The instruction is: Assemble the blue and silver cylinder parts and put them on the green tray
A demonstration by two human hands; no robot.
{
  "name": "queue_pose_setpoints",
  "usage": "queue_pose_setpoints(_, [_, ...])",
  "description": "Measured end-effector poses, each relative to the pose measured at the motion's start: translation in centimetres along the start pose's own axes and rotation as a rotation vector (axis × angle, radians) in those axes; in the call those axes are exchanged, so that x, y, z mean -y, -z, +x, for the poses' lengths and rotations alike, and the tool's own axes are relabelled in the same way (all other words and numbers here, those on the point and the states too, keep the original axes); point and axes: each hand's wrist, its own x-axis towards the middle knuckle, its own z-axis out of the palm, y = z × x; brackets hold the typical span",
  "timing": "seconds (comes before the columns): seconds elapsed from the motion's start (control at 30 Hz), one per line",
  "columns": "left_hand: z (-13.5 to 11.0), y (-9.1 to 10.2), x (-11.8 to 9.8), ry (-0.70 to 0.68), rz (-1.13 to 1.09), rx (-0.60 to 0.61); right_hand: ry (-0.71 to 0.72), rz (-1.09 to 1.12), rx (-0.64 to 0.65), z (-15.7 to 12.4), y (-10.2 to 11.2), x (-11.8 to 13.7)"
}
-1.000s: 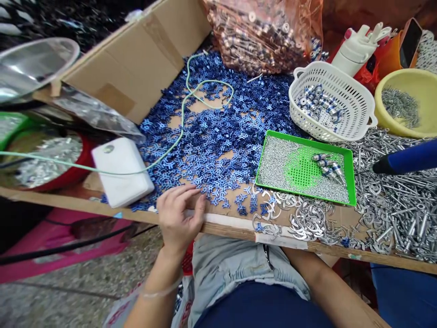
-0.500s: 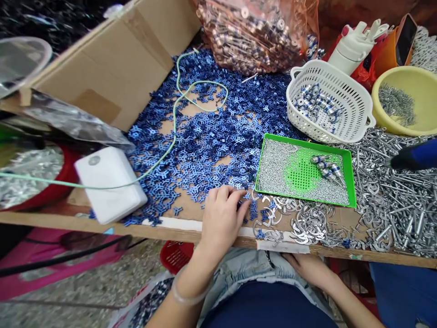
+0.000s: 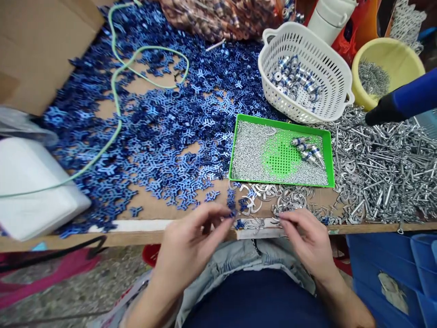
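My left hand (image 3: 191, 241) hovers at the table's front edge, thumb and fingertips pinched on a small blue three-armed piece (image 3: 233, 212). My right hand (image 3: 307, 239) is beside it, fingers curled over the silver crescent clips (image 3: 287, 205) at the edge; whether it holds one is hidden. A wide heap of blue three-armed pieces (image 3: 170, 123) covers the table's left and middle. The green tray (image 3: 235, 136) just beyond my hands holds tiny silver pins and a few blue-banded metal cylinders (image 3: 307, 148).
A white basket (image 3: 327, 59) with more cylinders stands behind the tray, a yellow bowl (image 3: 403, 54) of springs to its right. Silver rods (image 3: 385, 173) pile at the right. A white box (image 3: 30, 187), green cord (image 3: 116, 114), cardboard box (image 3: 37, 41) are left. A blue tool (image 3: 406, 98) juts in.
My left hand moved right along the edge and picked up a blue piece. My right hand rose from my lap to the clips. The view shifted right and down.
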Motion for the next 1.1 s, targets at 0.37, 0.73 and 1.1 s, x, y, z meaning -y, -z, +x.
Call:
queue_pose_setpoints(0.37, [-1.2, -1.0, 0.2, 0.359, -0.578, 0.171, 0.229, -0.429, 0.259, 4.1, -2.5, 0.2])
queue_pose_setpoints(0.73, [-1.7, -1.9, -0.5, 0.193, -0.525, 0.08, 0.186, 0.04, 0.025, 2.9, -1.6, 0.2])
queue_pose_setpoints(1.1, [-1.0, -1.9, -1.5, -0.022, -0.525, 0.243, -0.398, 0.91, 0.119, 1.5, -1.4, 2.2])
